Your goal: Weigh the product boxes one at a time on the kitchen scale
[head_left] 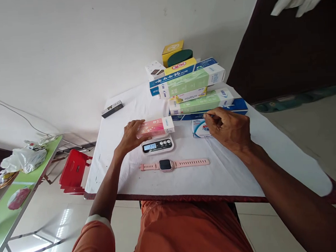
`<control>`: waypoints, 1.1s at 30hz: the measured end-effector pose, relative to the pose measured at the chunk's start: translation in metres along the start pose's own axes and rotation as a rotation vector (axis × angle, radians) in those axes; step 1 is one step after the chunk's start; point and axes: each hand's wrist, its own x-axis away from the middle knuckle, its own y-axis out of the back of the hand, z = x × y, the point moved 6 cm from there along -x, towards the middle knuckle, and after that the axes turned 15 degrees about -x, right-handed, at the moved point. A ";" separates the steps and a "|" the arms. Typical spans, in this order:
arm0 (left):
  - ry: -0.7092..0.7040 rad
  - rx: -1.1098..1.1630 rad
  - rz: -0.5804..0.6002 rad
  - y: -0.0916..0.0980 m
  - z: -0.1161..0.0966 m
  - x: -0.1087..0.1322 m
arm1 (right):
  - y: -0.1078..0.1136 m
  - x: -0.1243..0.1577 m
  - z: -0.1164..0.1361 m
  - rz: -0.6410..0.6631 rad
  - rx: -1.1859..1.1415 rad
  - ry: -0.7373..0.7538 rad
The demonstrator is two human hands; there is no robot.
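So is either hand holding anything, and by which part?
The left hand grips the pink box by its left end. Whether the curled right hand holds anything cannot be told.

The left hand (131,136) holds a pink box (155,127) at a white scale (157,146) reading 220.

One white-covered table (201,181) bears one digital scale (157,146), one pink carton (155,127), one smartwatch (165,164), two green-and-white cartons (192,83), at least two long blue cartons (170,80), one small black-and-white box (112,109), one white-and-teal box (198,130), three mostly yellow boxes (171,52), and one white box with brown bars (153,68). Beyond stands one green table (5,215) with one white plastic bag (23,160).
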 end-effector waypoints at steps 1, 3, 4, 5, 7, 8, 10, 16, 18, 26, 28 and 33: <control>-0.005 -0.016 0.009 -0.003 -0.001 0.000 | 0.000 0.000 0.000 -0.006 0.003 0.013; 0.005 -0.017 0.002 -0.005 0.001 0.001 | 0.000 -0.001 0.000 -0.018 0.007 0.030; 0.014 -0.002 -0.012 -0.004 0.005 0.003 | 0.001 -0.001 0.000 -0.024 0.009 0.032; 0.028 0.021 -0.038 -0.001 0.010 0.005 | 0.001 -0.001 -0.001 -0.029 0.011 0.030; 0.077 0.062 -0.114 0.010 0.029 0.010 | 0.001 -0.002 -0.002 -0.033 0.009 0.027; 0.118 0.067 -0.152 0.016 0.043 0.011 | 0.001 -0.001 -0.001 -0.033 0.005 0.033; 0.234 0.029 -0.192 0.027 0.075 0.010 | 0.000 0.000 0.000 -0.031 -0.009 0.066; 0.567 -0.213 -0.030 0.032 0.170 -0.013 | -0.003 0.003 0.001 -0.053 0.020 0.145; 0.600 -0.254 0.006 0.029 0.189 -0.021 | -0.001 0.003 0.002 -0.080 0.017 0.183; 0.647 -0.330 -0.010 0.015 0.210 -0.047 | 0.004 -0.001 0.003 -0.088 0.033 0.156; 0.652 -0.353 -0.020 0.014 0.208 -0.051 | 0.004 -0.001 0.002 -0.079 0.029 0.127; 0.666 -0.384 -0.051 0.018 0.194 -0.053 | 0.004 -0.003 0.002 -0.064 -0.028 0.052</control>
